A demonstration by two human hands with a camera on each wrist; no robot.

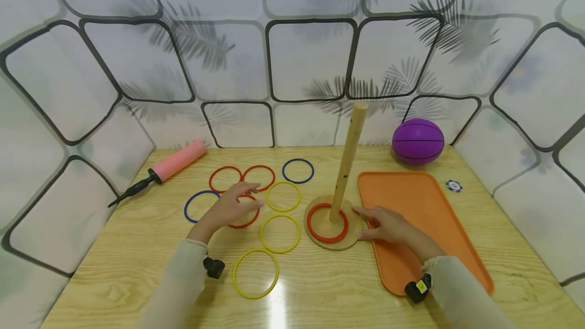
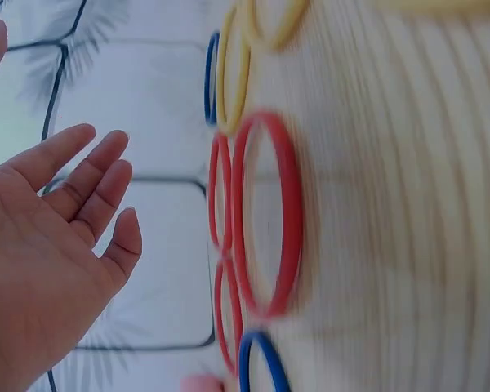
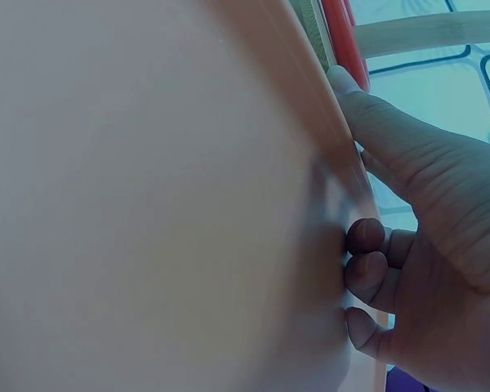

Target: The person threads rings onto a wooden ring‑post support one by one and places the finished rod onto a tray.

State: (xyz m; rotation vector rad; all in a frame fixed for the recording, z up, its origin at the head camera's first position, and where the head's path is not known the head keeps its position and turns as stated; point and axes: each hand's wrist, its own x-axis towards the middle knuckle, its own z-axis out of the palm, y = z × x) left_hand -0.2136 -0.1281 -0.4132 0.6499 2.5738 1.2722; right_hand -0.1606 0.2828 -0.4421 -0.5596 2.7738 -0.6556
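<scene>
My left hand (image 1: 230, 207) hovers above a red ring (image 1: 242, 227), fingers loosely extended and apart from it; the palm (image 2: 49, 253) shows holding nothing in the left wrist view. At the right side of a round wooden peg stand (image 1: 346, 164), my right hand (image 1: 390, 225) holds the base's edge between thumb and index finger. Its other fingers (image 3: 366, 273) bend over the orange tray's rim in the right wrist view. A thick red ring (image 1: 328, 241), perhaps stacked, encircles the peg on the base. Two more red rings touch behind the left hand, with a blue ring (image 1: 186, 208) beside it.
Three yellow rings (image 1: 299, 233) lie between the left hand and the stand. Another blue ring (image 1: 313, 171) lies behind them. The orange tray (image 1: 411, 192) is under the right forearm. A purple ball (image 1: 418, 141), a poker chip (image 1: 454, 186) and a pink hand pump (image 1: 179, 162) lie farther out.
</scene>
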